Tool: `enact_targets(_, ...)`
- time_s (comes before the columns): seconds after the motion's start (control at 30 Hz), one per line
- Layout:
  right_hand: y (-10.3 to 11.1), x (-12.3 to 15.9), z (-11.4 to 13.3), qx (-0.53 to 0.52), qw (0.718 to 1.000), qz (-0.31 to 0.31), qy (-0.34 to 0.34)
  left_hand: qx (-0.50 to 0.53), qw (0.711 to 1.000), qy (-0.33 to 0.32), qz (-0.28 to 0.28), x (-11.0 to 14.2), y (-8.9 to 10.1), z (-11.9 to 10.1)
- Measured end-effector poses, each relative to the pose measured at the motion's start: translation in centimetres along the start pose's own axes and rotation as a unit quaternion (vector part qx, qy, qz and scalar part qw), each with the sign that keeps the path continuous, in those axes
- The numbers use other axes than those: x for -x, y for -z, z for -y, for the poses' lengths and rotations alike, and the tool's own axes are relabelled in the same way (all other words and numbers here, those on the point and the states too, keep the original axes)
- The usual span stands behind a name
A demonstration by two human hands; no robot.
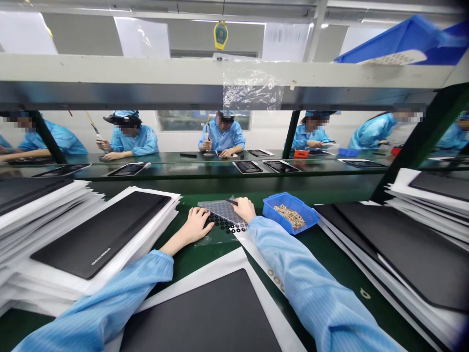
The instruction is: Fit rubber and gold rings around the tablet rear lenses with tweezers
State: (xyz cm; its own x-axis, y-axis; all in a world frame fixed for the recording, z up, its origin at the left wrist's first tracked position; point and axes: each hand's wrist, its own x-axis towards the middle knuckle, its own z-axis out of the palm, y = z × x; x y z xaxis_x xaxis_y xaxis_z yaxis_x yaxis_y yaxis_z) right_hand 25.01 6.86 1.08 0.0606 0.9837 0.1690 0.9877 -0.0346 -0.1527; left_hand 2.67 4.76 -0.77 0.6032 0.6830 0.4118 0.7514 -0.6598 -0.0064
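The sheet (220, 210) is clear, glossy plastic film carrying matt black rings (223, 224); the bin (289, 212) is smooth blue plastic, the panels (98, 234) matt black on white card (152, 230), the surface (330, 254) glossy green, the sleeves (311, 288) fine-striped cloth.

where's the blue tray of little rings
The blue plastic tray sits on the green bench in the head view, just right of the right hand.

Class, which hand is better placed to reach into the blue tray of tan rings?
The right hand, probably: it sits beside the blue tray, while the left hand lies farther off, past the clear sheet of black rings. But the right hand holds a dark tool.
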Motion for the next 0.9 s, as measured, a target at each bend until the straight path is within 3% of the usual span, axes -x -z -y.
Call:
enact_targets(0.37, 0.1, -0.1, -0.4, -0.024, 0.999, -0.009, 0.019, 0.015, 0.999, 0.001, -0.030, 0.1, 0.4, -0.3)
enact_targets(0.47, 0.1, -0.1, -0.3, -0.029, 0.999, -0.017, 0.009, 0.033, 0.999, -0.028, -0.032, -0.2, 1.3, -0.8)
enact_targets(0.63, 0.0, 0.3, 0.4, -0.046, 0.998, -0.042, -0.007, 0.069, 0.992, -0.109, 0.015, -0.5, 2.6, -2.9)
enact_targets(0.9, 1.6, 0.7, 1.0, -0.140, 0.988, -0.060, -0.021, 0.056, 0.991, -0.103, 0.068, -0.9, 0.5, -3.2)
